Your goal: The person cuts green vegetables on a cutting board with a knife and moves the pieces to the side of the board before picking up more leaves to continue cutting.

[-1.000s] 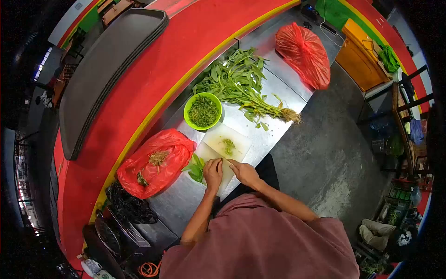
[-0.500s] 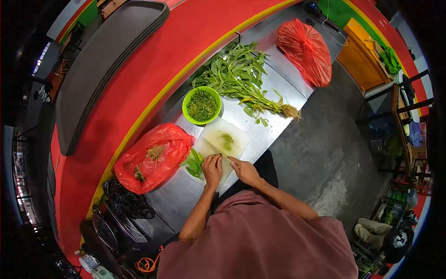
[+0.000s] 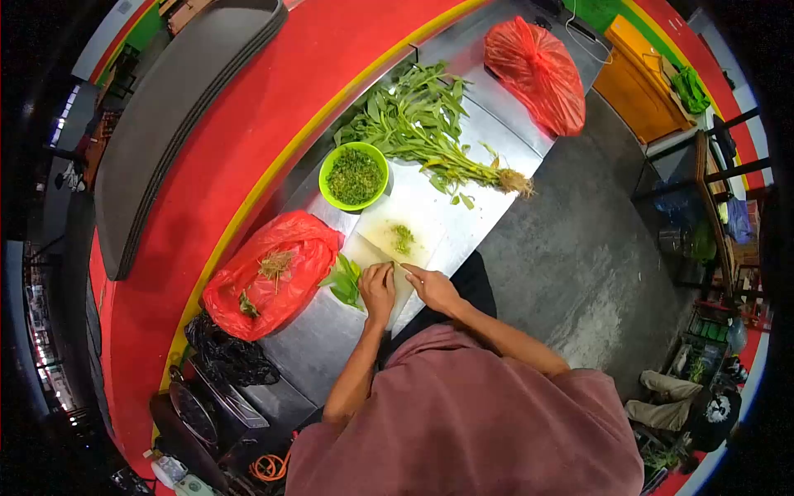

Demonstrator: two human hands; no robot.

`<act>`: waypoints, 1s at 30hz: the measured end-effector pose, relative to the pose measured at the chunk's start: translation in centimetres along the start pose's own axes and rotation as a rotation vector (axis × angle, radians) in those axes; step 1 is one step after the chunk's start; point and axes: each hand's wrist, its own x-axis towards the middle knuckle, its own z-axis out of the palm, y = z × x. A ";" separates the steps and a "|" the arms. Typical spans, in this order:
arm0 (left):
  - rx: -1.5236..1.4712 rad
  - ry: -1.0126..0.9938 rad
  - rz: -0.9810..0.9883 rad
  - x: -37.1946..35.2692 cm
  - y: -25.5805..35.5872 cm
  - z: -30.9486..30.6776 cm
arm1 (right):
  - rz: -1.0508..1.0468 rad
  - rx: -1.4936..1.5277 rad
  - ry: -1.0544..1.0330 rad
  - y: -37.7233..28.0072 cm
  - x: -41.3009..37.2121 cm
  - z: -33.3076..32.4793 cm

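Observation:
My right hand [image 3: 432, 289] is closed on the handle of a knife [image 3: 389, 254], whose blade lies across the white cutting board [image 3: 422, 219]. Close beside it, my left hand [image 3: 378, 291] presses a bunch of green leaves [image 3: 344, 281] to the board, fingers curled near the blade. Most of the leaves stick out to the left of that hand. A small heap of chopped greens [image 3: 403, 239] rests on the board beyond the knife. Past the board stands a lime-green bowl [image 3: 323, 187] filled with chopped greens.
Leafy stalks with roots [image 3: 438, 140] lie on the metal table [image 3: 496, 217] beyond the board. An open red plastic bag [image 3: 281, 310] holding root scraps sits at left. A tied red bag [image 3: 542, 78] is at the far end. A black plastic bag [image 3: 236, 351] lies nearer.
The view has shifted slightly. Both hands stay at the board with the knife and leaves, and the heap of chopped greens looks much the same.

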 end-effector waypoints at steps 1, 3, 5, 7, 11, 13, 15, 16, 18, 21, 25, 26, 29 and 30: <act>-0.016 0.016 0.017 0.0 -0.2 0.3 | -0.024 0.029 0.022 0.3 -0.3 0.1; -0.010 -0.002 0.008 -0.2 -0.5 0.3 | -0.003 0.015 0.003 0.7 -0.4 0.3; -0.012 -0.004 0.013 -0.3 -0.4 0.3 | -0.071 -0.016 0.037 0.6 0.0 0.7; -0.015 0.001 0.021 -0.3 -0.5 0.4 | -0.074 -0.038 0.040 0.8 1.0 1.0; 0.007 -0.013 0.035 -0.1 -0.9 0.4 | -0.101 -0.062 0.073 1.7 1.7 2.2; -0.015 0.027 0.028 -0.3 -0.7 0.4 | -0.059 -0.057 0.058 0.4 0.4 0.9; -0.015 0.026 0.020 -0.3 -0.3 0.3 | -0.011 -0.083 0.018 0.2 -0.1 0.6; 0.004 -0.004 0.019 -0.4 0.0 0.1 | -0.036 -0.083 0.055 0.7 -0.1 1.1; 0.013 -0.051 0.031 -0.6 0.2 -0.2 | -0.075 -0.074 0.113 1.0 0.7 2.0; 0.003 -0.040 0.040 -0.7 0.1 0.0 | -0.037 -0.037 0.051 0.7 2.1 1.8; -0.055 0.008 0.008 -0.1 -0.4 0.3 | -0.056 0.015 0.082 -0.7 2.1 0.7; -0.063 0.039 0.015 0.0 -0.5 0.5 | 0.013 -0.025 0.018 -0.7 1.6 0.2; -0.012 0.032 0.018 0.2 0.2 0.1 | 0.027 -0.022 0.002 -0.3 0.4 -0.2; -0.039 0.010 -0.004 0.2 0.1 0.1 | 0.053 -0.040 -0.019 -0.3 0.3 -0.3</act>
